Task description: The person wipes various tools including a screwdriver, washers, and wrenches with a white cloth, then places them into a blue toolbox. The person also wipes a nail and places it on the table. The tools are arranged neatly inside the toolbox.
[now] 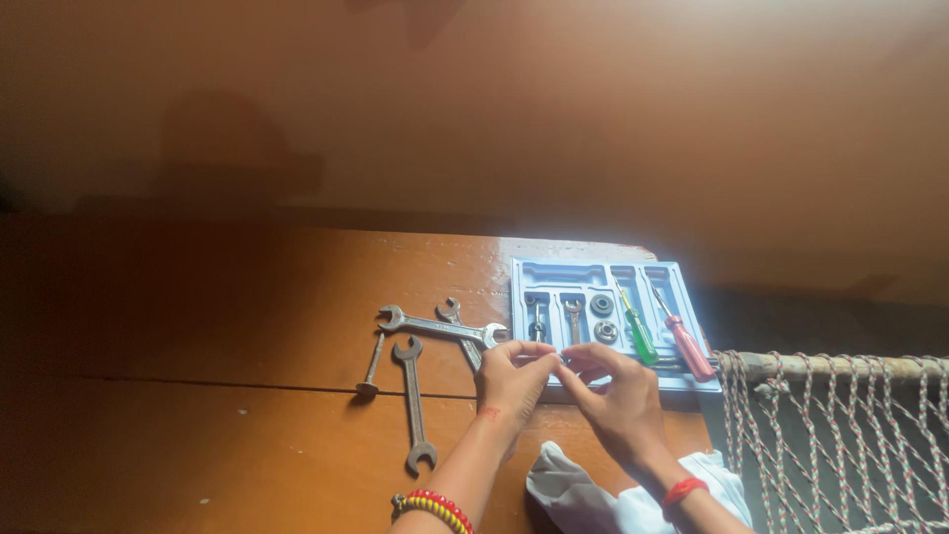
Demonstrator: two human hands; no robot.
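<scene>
My left hand and my right hand meet at the near edge of a pale blue compartment tray on a wooden table. Their fingertips pinch a small thin object between them; it is too small to identify. The tray holds two small wrenches, round bearings, a green-handled screwdriver and a red-handled screwdriver. Just left of my left hand lie three open-ended wrenches, crossing each other.
A bolt lies left of the wrenches. A long wrench points toward me. White cloth sits under my right forearm. A rope-netted frame stands right of the table. A wall rises behind.
</scene>
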